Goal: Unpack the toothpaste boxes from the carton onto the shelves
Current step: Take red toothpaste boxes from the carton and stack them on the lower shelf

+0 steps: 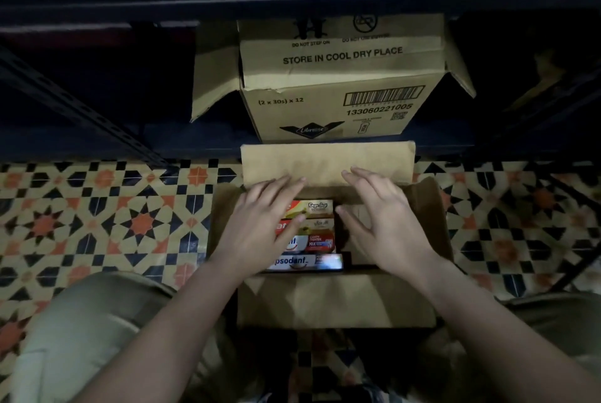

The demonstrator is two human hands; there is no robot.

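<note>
An open brown carton (335, 302) sits on the tiled floor in front of me, its flaps spread. Inside lie several toothpaste boxes (317, 243) stacked flat, the nearest white one reading "psodent" (305, 262). My left hand (263, 223) hovers over the left ends of the boxes with its fingers straight and spread. My right hand (380, 223) is over the bare right part of the carton, its fingers straight too. Neither hand holds anything. The dark shelf (195, 139) runs across just beyond the carton.
A bigger cardboard box (338, 100) marked "STORE IN COOL DRY PLACE" stands on the low shelf, flaps open. A slotted metal shelf upright (81, 110) slants at the left. Patterned floor tiles (113, 223) lie on both sides. My knees are at the bottom corners.
</note>
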